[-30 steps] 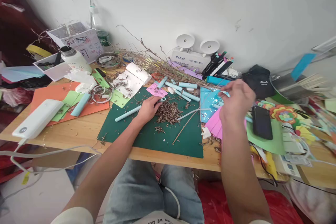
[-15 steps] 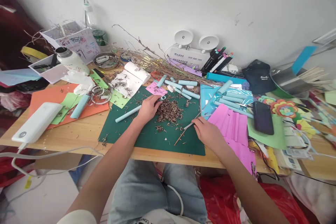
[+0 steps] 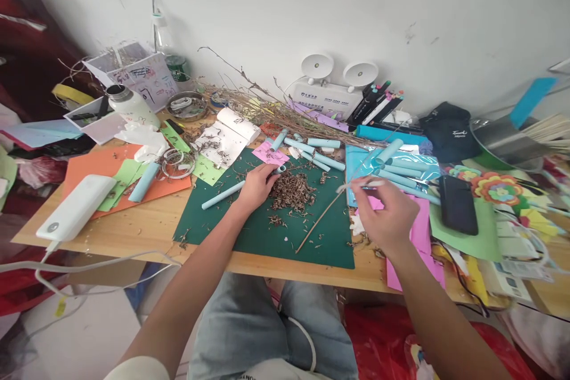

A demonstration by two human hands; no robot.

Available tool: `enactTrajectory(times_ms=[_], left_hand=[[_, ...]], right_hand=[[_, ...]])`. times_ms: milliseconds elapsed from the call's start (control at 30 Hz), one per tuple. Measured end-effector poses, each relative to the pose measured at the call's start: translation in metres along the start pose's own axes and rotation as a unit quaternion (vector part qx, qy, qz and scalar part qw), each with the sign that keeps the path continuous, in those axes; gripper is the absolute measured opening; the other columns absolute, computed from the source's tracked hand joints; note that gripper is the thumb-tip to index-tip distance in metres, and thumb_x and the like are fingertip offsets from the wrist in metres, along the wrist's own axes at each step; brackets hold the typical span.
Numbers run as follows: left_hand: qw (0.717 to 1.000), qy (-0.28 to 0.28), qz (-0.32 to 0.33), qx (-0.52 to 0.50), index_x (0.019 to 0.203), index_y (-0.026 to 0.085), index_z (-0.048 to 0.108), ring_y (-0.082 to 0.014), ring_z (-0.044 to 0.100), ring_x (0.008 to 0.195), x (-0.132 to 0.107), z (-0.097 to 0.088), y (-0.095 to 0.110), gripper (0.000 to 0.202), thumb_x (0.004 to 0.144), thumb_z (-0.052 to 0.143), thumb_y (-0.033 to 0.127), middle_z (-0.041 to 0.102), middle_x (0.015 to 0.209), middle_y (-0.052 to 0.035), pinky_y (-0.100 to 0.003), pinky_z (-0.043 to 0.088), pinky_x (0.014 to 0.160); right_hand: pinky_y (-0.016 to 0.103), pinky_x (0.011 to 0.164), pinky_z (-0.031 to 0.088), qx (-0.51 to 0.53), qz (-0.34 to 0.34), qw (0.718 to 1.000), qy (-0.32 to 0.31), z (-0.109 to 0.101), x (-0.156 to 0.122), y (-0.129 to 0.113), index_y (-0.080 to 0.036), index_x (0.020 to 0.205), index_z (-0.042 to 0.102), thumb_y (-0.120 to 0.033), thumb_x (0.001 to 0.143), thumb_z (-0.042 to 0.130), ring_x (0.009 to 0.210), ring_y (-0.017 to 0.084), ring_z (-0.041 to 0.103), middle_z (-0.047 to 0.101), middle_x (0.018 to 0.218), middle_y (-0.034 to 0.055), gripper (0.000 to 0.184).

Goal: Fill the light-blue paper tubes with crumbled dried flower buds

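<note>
My left hand (image 3: 257, 189) is closed around a light blue paper tube (image 3: 222, 196). The tube lies slanted over the green cutting mat (image 3: 253, 242), and its open end shows past my fingertips. Beside that end is a pile of dry brown plant bits (image 3: 293, 191). My right hand (image 3: 386, 211) is raised at the mat's right side, its fingers pinched on a thin pale strip (image 3: 345, 186) whose exact kind I cannot make out. Below it a thin dry stem (image 3: 317, 224) slants across the mat. Pink paper (image 3: 423, 225) lies partly behind my right hand.
More blue tubes (image 3: 403, 171) lie on a blue plastic packet at right, near a black phone (image 3: 458, 205). Dry branches (image 3: 276, 108) stretch along the back. A white power bank (image 3: 75, 208) with a cable and a white bottle (image 3: 132, 107) stand at left.
My right hand has lifted and moved right with the pale strip, away from the mat. The left hand keeps its hold on the tube. The view has shifted slightly.
</note>
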State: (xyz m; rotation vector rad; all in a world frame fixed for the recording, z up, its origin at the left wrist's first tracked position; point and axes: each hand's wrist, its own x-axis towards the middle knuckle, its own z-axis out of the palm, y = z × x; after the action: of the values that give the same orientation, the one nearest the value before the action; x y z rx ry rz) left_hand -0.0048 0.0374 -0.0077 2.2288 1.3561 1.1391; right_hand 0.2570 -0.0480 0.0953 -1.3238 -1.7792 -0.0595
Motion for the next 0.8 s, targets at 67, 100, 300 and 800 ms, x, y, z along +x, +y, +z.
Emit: enactTrajectory(times_ms=[67,100,300,800], left_hand=[[1.000,0.002,0.001,0.001,0.105,0.018,0.064,-0.0190,0.066,0.088,0.000,0.001,-0.001,0.015,0.092,0.057,0.021,0.070,0.096,-0.0072,-0.029,0.051,0.079],[1.000,0.002,0.003,0.000,0.105,0.018,0.064,-0.0189,0.066,0.088,0.000,0.001,-0.001,0.015,0.092,0.058,0.021,0.070,0.096,-0.0072,-0.029,0.051,0.079],[1.000,0.010,-0.002,0.001,0.102,0.018,0.064,-0.0176,0.066,0.085,0.000,0.002,-0.002,0.012,0.091,0.059,0.020,0.070,0.092,-0.0058,-0.027,0.051,0.077],[1.000,-0.004,-0.022,-0.002,0.104,0.017,0.065,-0.0185,0.065,0.083,0.000,-0.001,0.002,0.015,0.092,0.057,0.023,0.070,0.093,-0.0068,-0.028,0.050,0.078]], right_hand=[[0.032,0.068,0.061,0.132,0.096,0.984,0.075,0.013,0.014,-0.018,-0.022,0.100,0.066,-0.025,0.090,0.061,0.076,0.018,0.072,0.072,0.089,0.0034,0.011],[0.034,0.069,0.062,0.192,0.116,0.970,0.089,0.022,0.020,-0.027,-0.022,0.100,0.065,-0.027,0.091,0.061,0.077,0.018,0.072,0.072,0.088,0.0032,0.011],[0.032,0.072,0.063,0.272,0.094,0.952,0.109,0.066,0.034,-0.058,-0.023,0.097,0.064,-0.030,0.091,0.062,0.084,0.018,0.072,0.071,0.094,0.0037,0.009],[0.033,0.073,0.061,0.173,0.076,0.982,-0.006,0.105,0.038,-0.051,-0.023,0.094,0.061,-0.035,0.093,0.054,0.080,0.018,0.069,0.070,0.092,0.0061,0.015]])
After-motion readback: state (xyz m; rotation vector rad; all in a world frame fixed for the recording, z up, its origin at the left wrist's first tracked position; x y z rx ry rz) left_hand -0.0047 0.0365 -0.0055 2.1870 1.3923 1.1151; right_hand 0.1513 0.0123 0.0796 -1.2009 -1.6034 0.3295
